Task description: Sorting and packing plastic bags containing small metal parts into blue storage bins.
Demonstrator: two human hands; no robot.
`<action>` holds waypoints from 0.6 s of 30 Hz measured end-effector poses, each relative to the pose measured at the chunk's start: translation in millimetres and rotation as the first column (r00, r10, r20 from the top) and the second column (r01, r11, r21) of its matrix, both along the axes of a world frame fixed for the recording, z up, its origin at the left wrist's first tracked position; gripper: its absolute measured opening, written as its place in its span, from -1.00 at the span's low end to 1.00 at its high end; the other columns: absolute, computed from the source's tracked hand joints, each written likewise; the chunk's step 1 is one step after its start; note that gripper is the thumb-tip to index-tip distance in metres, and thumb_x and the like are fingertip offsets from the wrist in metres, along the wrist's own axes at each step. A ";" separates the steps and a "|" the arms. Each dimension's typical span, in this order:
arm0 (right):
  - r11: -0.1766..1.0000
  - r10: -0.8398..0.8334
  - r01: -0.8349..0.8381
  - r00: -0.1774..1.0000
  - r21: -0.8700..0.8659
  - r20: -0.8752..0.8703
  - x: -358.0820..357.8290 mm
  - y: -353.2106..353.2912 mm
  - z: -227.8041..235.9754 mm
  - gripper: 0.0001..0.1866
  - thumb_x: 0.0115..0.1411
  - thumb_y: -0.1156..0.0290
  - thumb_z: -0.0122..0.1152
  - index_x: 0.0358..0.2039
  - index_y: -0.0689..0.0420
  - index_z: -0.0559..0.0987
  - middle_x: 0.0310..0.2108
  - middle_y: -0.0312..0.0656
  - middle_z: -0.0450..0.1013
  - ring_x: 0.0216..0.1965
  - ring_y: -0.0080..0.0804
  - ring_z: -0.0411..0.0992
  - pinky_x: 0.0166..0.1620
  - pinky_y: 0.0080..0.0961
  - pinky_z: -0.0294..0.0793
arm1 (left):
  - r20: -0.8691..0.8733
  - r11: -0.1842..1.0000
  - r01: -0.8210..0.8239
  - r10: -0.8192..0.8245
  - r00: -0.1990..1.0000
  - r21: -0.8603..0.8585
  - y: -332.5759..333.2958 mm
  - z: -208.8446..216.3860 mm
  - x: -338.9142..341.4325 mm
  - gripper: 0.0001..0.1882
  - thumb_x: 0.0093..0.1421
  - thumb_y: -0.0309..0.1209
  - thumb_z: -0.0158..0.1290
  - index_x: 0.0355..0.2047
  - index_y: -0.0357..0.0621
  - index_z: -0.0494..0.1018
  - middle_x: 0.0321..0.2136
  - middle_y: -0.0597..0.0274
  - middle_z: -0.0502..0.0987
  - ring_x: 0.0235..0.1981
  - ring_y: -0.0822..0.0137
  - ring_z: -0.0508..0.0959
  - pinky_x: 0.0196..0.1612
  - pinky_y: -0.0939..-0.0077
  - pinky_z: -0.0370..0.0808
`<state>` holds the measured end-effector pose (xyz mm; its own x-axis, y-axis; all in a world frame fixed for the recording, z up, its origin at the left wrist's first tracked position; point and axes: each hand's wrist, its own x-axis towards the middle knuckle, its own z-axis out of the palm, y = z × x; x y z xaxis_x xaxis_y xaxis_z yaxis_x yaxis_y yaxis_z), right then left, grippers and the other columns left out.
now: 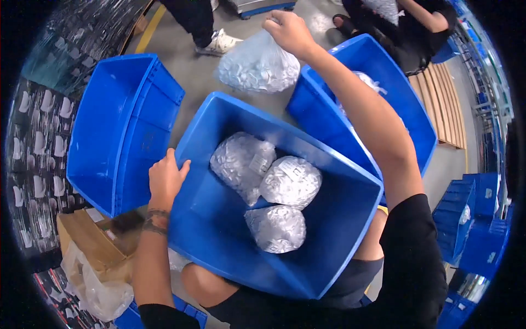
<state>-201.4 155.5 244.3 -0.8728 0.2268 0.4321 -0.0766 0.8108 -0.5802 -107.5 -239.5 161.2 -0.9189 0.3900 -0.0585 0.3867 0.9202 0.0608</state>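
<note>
Dangling from the clenched right hand, a clear bag, contents indistinct; left hand against blue bin, grip unclear.

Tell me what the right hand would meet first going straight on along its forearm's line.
Likely the grey, blue-edged platform at the picture's top edge, beyond the right hand holding up the filled plastic bag. Depth is unclear; the raised hand might pass above it.
</note>
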 end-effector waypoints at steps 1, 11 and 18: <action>0.998 0.060 -0.060 0.997 -0.007 -0.058 11.4 0.9 23.0 -0.66 0.05 0.20 0.05 -0.29 0.17 0.61 -0.28 0.09 0.52 -0.19 0.09 0.47 -0.06 -0.18 0.44 | 0.006 1.000 -0.003 0.003 1.000 -0.012 1.1 -0.3 -0.3 -0.45 0.10 -0.05 0.13 -0.14 -0.32 0.39 -0.47 -0.16 0.56 -0.42 -0.12 0.58 -0.35 0.05 0.50; 0.930 0.362 -0.363 0.869 0.062 -0.337 119.0 5.3 253.5 -0.76 0.16 0.37 0.01 -0.45 0.32 0.49 -0.52 -0.07 0.47 -0.42 -0.38 0.42 -0.29 -0.42 0.39 | -0.096 0.995 0.071 -0.064 0.993 0.069 0.8 3.5 11.5 -0.49 0.10 -0.05 0.12 -0.17 -0.26 0.39 -0.40 -0.07 0.56 -0.35 -0.10 0.56 -0.30 0.07 0.49; 0.885 0.396 -0.402 0.915 -0.235 -0.073 243.5 2.9 307.2 -0.79 0.22 0.32 -0.03 -0.36 0.18 0.50 -0.52 -0.45 0.32 -0.47 -0.75 0.22 -0.40 -0.72 0.20 | -0.194 0.640 0.101 0.076 0.978 0.762 68.9 28.5 61.4 -0.66 0.17 -0.22 0.10 -0.20 -0.23 0.39 -0.21 0.01 0.44 -0.13 0.06 0.43 -0.07 0.20 0.35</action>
